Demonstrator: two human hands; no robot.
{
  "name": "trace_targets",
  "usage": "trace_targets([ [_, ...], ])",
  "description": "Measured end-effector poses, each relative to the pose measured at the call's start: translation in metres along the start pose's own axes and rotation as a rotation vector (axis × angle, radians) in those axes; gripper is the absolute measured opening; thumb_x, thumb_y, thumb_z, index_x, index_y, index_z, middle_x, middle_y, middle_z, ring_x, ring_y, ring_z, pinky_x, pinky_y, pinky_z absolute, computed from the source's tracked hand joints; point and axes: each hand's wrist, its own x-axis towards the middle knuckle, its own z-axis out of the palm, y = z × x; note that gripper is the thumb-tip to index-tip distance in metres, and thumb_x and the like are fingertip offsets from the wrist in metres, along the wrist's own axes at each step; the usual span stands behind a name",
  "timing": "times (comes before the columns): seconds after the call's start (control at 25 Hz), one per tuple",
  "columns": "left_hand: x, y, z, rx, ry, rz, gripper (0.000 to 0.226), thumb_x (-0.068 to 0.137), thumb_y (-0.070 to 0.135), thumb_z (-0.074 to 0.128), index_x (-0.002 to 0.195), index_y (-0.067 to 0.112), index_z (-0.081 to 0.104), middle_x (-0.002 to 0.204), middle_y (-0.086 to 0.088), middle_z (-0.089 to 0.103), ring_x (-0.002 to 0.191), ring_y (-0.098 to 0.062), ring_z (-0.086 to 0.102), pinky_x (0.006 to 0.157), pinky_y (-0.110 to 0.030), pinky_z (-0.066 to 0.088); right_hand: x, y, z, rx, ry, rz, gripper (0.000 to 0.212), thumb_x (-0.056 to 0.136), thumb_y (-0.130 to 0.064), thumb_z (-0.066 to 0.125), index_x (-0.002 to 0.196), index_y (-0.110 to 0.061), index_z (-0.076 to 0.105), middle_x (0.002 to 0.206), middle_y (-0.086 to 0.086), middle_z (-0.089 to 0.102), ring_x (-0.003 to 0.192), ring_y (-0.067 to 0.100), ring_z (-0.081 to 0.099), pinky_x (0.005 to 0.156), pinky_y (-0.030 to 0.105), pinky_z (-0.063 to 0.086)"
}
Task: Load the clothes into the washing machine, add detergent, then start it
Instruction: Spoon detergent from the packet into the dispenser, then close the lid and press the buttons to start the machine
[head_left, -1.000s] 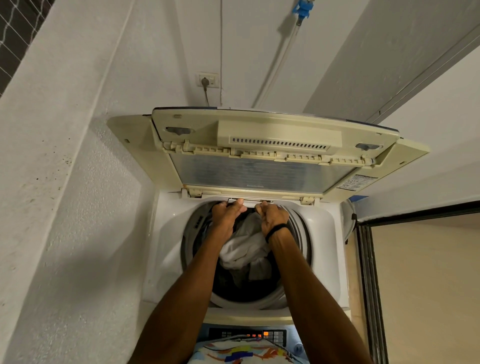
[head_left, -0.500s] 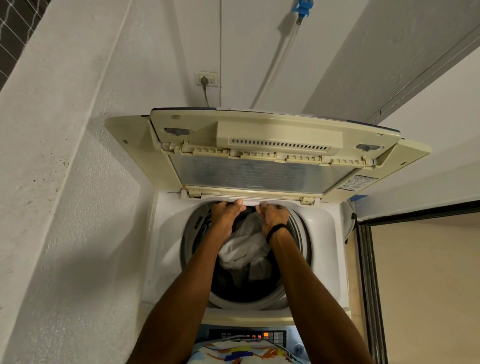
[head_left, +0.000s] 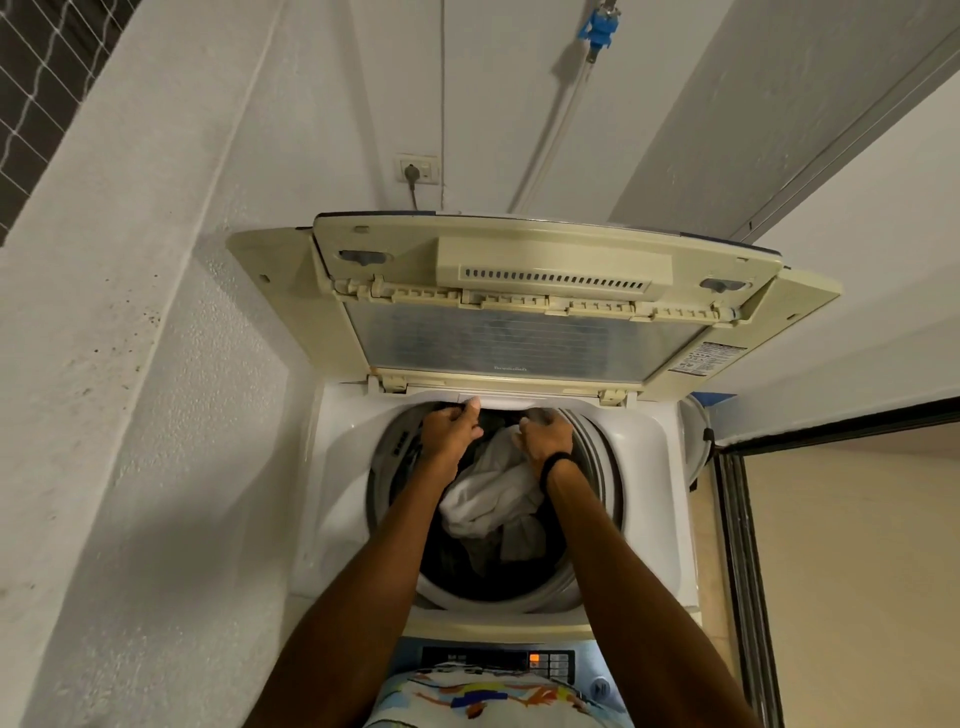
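A white top-loading washing machine (head_left: 649, 493) stands in front of me with its cream lid (head_left: 519, 338) folded up against the wall. White and grey clothes (head_left: 488, 499) lie in the dark drum. My left hand (head_left: 449, 431) and my right hand (head_left: 545, 436) reach over the drum to its back rim. Both are curled on the front edge of a white drawer panel (head_left: 501, 401) under the lid hinge, the left thumb resting on top of it. A black band circles my right wrist. The control panel (head_left: 498, 660) shows an orange light at the near edge.
A white wall stands close on the left. On the back wall are a socket (head_left: 418, 169) with a plug in it and a blue tap (head_left: 597, 26) with a hose running down. A dark door frame (head_left: 737, 519) borders the machine on the right.
Both hands have shifted slightly toward me and a little apart at the back rim. More of the white drawer panel shows between them than before.
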Motion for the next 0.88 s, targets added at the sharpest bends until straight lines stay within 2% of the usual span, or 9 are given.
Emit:
trace_targets([
  [0.12, -0.017, -0.001, -0.01, 0.073, -0.029, 0.043, 0.024, 0.093, 0.028, 0.065, 0.08, 0.008, 0.065, 0.084, -0.016, 0.066, 0.086, -0.027, 0.068, 0.076, -0.033, 0.061, -0.006, 0.005, -0.004, -0.307, 0.005, -0.104, 0.032, 0.088, -0.018, 0.066, 0.117, -0.006, 0.066, 0.111, 0.012, 0.07, 0.105, 0.028, 0.065, 0.099, 0.041, 0.051],
  [0.2, -0.039, 0.009, -0.021, 0.137, -0.031, 0.091, 0.019, 0.092, 0.029, 0.065, 0.095, 0.01, 0.066, 0.092, -0.016, 0.07, 0.088, -0.029, 0.071, 0.086, -0.045, 0.059, -0.017, 0.006, -0.008, -0.373, -0.048, -0.216, 0.015, 0.083, -0.022, 0.067, 0.096, -0.015, 0.072, 0.102, 0.013, 0.074, 0.098, 0.029, 0.069, 0.094, 0.045, 0.054],
  [0.28, -0.065, 0.029, -0.033, 0.252, -0.001, 0.243, 0.021, 0.085, 0.037, 0.063, 0.096, 0.019, 0.068, 0.095, -0.015, 0.074, 0.087, -0.028, 0.072, 0.086, -0.049, 0.058, -0.032, -0.002, -0.015, -0.377, -0.095, -0.381, 0.004, 0.076, -0.031, 0.067, 0.077, -0.027, 0.067, 0.093, 0.012, 0.076, 0.092, 0.031, 0.071, 0.088, 0.05, 0.056],
  [0.4, -0.124, 0.09, -0.052, 0.364, 0.079, 0.588, 0.025, 0.089, 0.039, 0.062, 0.104, 0.022, 0.071, 0.1, -0.004, 0.076, 0.09, -0.017, 0.072, 0.084, -0.039, 0.059, -0.101, -0.052, -0.041, -0.369, -0.122, -0.681, 0.026, 0.079, -0.05, 0.064, 0.078, -0.025, 0.068, 0.081, 0.003, 0.076, 0.08, 0.026, 0.072, 0.075, 0.049, 0.058],
  [0.48, -0.169, 0.146, -0.06, 0.326, 0.187, 0.86, 0.024, 0.096, 0.037, 0.059, 0.112, 0.022, 0.069, 0.101, 0.004, 0.075, 0.091, -0.007, 0.07, 0.078, -0.025, 0.059, -0.159, -0.101, -0.065, -0.308, -0.076, -0.954, 0.029, 0.088, -0.05, 0.06, 0.086, -0.023, 0.07, 0.073, -0.001, 0.073, 0.071, 0.018, 0.071, 0.067, 0.041, 0.06],
  [0.6, -0.206, 0.223, -0.059, 0.251, 0.411, 1.24, 0.022, 0.097, 0.035, 0.057, 0.109, 0.022, 0.07, 0.101, 0.01, 0.072, 0.094, -0.005, 0.066, 0.078, -0.021, 0.053, -0.223, -0.174, -0.095, -0.219, 0.189, -1.328, 0.023, 0.095, -0.04, 0.059, 0.099, -0.022, 0.072, 0.082, -0.006, 0.074, 0.076, 0.004, 0.069, 0.071, 0.018, 0.053],
  [0.68, -0.196, 0.255, -0.048, 0.441, 0.414, 1.262, 0.034, 0.096, 0.046, 0.051, 0.112, 0.022, 0.069, 0.11, 0.008, 0.071, 0.105, -0.012, 0.059, 0.086, -0.026, 0.047, -0.219, -0.208, -0.096, -0.323, 0.329, -1.414, 0.034, 0.095, -0.046, 0.054, 0.108, -0.019, 0.07, 0.099, -0.003, 0.075, 0.091, 0.009, 0.067, 0.082, 0.024, 0.051],
  [0.76, -0.172, 0.261, -0.038, 0.834, 0.353, 1.172, 0.05, 0.096, 0.061, 0.037, 0.115, 0.026, 0.066, 0.116, 0.005, 0.069, 0.111, -0.017, 0.056, 0.096, -0.034, 0.039, -0.191, -0.222, -0.088, -0.622, 0.37, -1.407, 0.05, 0.095, -0.055, 0.045, 0.115, -0.017, 0.068, 0.109, 0.005, 0.073, 0.104, 0.021, 0.063, 0.093, 0.034, 0.045],
  [0.88, -0.157, 0.254, -0.03, 1.132, 0.384, 1.1, 0.062, 0.094, 0.07, 0.023, 0.112, 0.026, 0.063, 0.114, 0.0, 0.068, 0.107, -0.022, 0.056, 0.096, -0.04, 0.032, -0.17, -0.216, -0.08, -0.895, 0.442, -1.327, 0.063, 0.095, -0.063, 0.026, 0.11, -0.017, 0.067, 0.099, 0.01, 0.071, 0.097, 0.028, 0.06, 0.09, 0.039, 0.042],
])
